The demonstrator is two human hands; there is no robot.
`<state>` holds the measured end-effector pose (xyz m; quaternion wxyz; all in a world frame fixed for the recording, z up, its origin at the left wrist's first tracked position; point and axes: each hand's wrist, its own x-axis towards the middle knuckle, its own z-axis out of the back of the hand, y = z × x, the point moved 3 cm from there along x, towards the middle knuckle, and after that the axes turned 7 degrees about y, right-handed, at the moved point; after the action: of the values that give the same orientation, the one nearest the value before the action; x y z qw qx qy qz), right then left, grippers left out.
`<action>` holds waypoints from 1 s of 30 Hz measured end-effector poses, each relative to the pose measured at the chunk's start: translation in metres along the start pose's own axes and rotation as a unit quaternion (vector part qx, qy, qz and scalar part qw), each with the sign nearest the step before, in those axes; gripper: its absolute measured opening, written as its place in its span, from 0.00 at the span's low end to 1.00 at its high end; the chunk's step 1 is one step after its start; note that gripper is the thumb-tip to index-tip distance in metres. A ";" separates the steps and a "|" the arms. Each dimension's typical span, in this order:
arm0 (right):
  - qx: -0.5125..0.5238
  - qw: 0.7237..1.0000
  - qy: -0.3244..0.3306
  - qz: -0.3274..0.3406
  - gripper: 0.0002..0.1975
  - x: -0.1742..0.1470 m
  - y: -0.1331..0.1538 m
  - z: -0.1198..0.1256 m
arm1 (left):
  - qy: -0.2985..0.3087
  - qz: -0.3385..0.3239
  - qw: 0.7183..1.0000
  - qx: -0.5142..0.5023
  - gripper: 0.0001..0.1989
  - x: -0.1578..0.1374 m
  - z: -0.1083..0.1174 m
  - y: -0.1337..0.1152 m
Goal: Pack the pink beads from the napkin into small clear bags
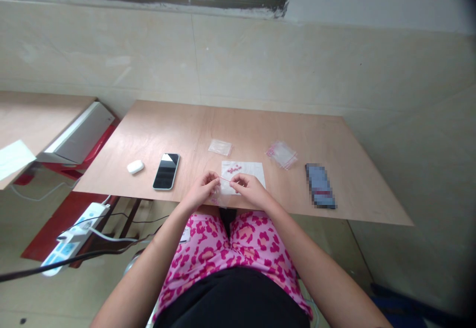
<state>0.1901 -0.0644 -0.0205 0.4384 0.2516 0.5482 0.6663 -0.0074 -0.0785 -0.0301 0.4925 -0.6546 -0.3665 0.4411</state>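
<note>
Both hands meet over a white sheet (255, 170) at the table's near edge. My left hand (206, 187) pinches one end of a thin pink string (225, 179). The other end is between the fingertips of my right hand (246, 184), and the string runs taut across the short gap. Whether a bead sits on it is too small to tell. Just beyond the fingers, a small cluster of pink beads (234, 168) lies on the sheet. Partly under my left hand is a clear plastic bag (218, 199) with pink bits in it.
A clear bag (220, 147) and a stack of clear bags (281, 155) lie farther back on the wooden table (238, 119). A phone (166, 171) and white earbud case (135, 167) are left, another phone (320, 186) right. A power strip (76, 238) with cables hangs low left.
</note>
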 end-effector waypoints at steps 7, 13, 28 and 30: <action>-0.002 1.000 -0.007 -0.002 0.12 0.003 -0.010 -0.006 | -0.055 -0.007 0.995 0.083 0.12 -0.001 0.005 -0.004; 0.004 0.999 -0.034 -0.014 0.13 0.005 -0.013 -0.010 | -0.057 -0.092 0.961 0.254 0.18 -0.002 0.001 -0.003; -0.149 0.982 -0.112 0.031 0.13 0.000 -0.011 -0.001 | -0.049 -0.134 0.909 0.391 0.25 -0.002 -0.002 0.003; -0.236 0.964 -0.120 0.031 0.16 -0.001 -0.012 0.001 | -0.042 -0.129 0.911 0.389 0.24 -0.003 -0.003 0.002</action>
<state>0.1951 -0.0643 -0.0316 0.5269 0.2360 0.3105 0.7552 -0.0052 -0.0824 -0.0309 0.7452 -0.3388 -0.2677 0.5082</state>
